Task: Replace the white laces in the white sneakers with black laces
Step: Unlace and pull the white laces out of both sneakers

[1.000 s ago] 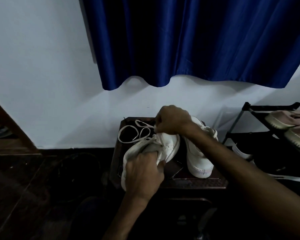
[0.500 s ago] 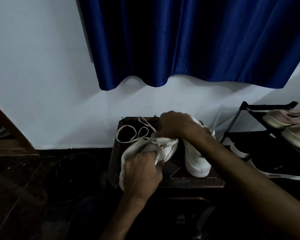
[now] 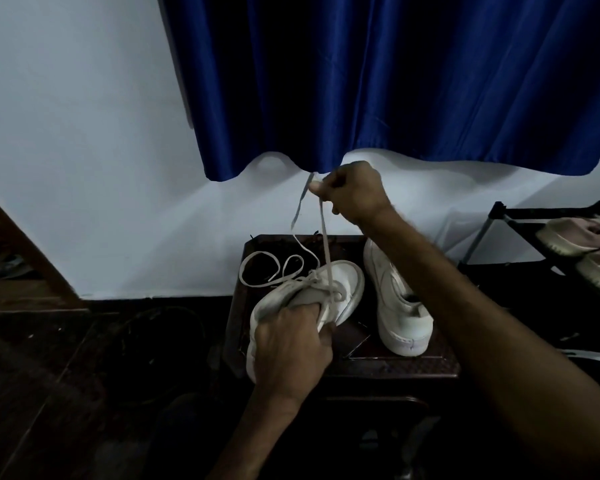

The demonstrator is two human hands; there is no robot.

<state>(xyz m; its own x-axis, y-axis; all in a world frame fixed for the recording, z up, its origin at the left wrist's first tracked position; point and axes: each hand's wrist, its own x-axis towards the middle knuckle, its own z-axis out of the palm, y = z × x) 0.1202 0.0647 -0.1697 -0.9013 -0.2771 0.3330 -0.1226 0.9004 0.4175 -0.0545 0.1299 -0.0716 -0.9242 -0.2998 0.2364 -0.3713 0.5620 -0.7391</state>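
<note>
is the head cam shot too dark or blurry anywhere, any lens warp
Head view: dim overall, floor nearly black; head view: white lace by the right hand smeared by motion; head view: curtain edge leans, likely wide-angle warp.

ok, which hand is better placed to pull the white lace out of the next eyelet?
Right. The right hand pinches the white lace taut above the sneaker, free to pull; the left hand grips that sneaker, steadying it.
</note>
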